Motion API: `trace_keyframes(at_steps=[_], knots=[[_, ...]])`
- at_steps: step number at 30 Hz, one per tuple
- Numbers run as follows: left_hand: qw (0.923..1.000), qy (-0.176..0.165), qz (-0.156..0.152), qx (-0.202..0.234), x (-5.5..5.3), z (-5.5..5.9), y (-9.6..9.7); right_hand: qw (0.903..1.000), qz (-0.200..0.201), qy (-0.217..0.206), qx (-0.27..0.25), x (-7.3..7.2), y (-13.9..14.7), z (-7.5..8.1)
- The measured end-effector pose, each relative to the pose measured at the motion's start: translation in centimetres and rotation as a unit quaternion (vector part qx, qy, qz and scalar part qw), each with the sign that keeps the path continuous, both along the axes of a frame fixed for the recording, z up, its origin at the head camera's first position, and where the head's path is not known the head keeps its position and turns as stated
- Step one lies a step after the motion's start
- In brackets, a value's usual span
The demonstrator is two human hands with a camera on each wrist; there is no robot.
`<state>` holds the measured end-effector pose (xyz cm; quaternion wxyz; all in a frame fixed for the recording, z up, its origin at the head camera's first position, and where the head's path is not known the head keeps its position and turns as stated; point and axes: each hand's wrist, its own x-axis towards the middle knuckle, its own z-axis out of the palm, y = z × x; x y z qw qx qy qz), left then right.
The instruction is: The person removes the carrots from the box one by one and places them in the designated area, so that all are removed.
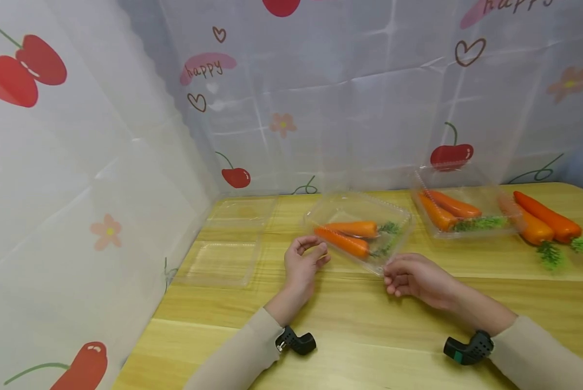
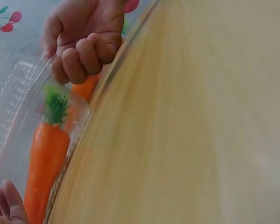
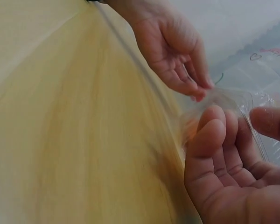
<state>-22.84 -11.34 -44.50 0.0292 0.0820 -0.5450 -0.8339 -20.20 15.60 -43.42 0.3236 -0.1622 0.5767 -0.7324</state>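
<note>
From where I stand, the person's right hand point(image 1: 420, 279) pinches the near right corner of a clear, ridged plastic clamshell box point(image 1: 345, 208) in the middle of the table point(image 1: 345, 336), thumb and forefinger clamped on its rim. The left hand point(image 1: 303, 265) is beside the near left edge, its fingers loosely bent; I can't tell whether their tips touch the plastic. Glare and see-through walls make the rim hard to follow, nor can I tell whether the lid sits fully down.

Inside lie two orange carrots with green leafy tops point(image 1: 345, 242), side by side, leaves to the right; in the left wrist view the lower end of one runs out of the picture. In the right wrist view the fingers hide most of the box.

I count three clear boxes. A second box point(image 1: 484, 196), far right, holds two more carrots point(image 1: 452, 205), its raised lid barely visible against the white cherry-printed sheet point(image 1: 330, 135). The third box point(image 1: 223, 262) lies spread flat at left, its outline faint. Two loose carrots point(image 1: 547, 214) lie just right of the second box, one partly behind its clear edge. That makes six carrots. Both beige sleeves point(image 1: 237, 352) are cut off at the near edge.
</note>
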Motion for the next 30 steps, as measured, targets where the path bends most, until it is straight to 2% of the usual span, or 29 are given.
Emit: trace_keyframes(at_steps=[5, 11, 17, 21, 30], knots=[[1.0000, -0.002, 0.000, -0.007, 0.2, 0.1, -1.1, 0.9993, 0.032, 0.015, -0.009, 0.0, 1.3, -0.1], [0.9995, 0.005, -0.013, -0.030, 0.2, 0.2, -2.2, 0.9985, 0.050, 0.021, -0.011, -0.3, 3.0, 0.0], [0.9956, 0.009, -0.055, -0.075, 0.3, 0.2, -3.3, 0.9976, 0.064, 0.021, -0.015, -1.0, 4.1, 0.0], [0.9928, 0.007, -0.074, -0.094, 0.4, 0.2, -3.8, 0.9979, 0.060, 0.017, -0.014, -1.4, 4.7, 0.0], [0.9889, 0.000, -0.088, -0.120, 0.9, 0.2, -4.4, 0.9981, 0.050, 0.022, -0.028, -1.8, 5.6, -0.1]])
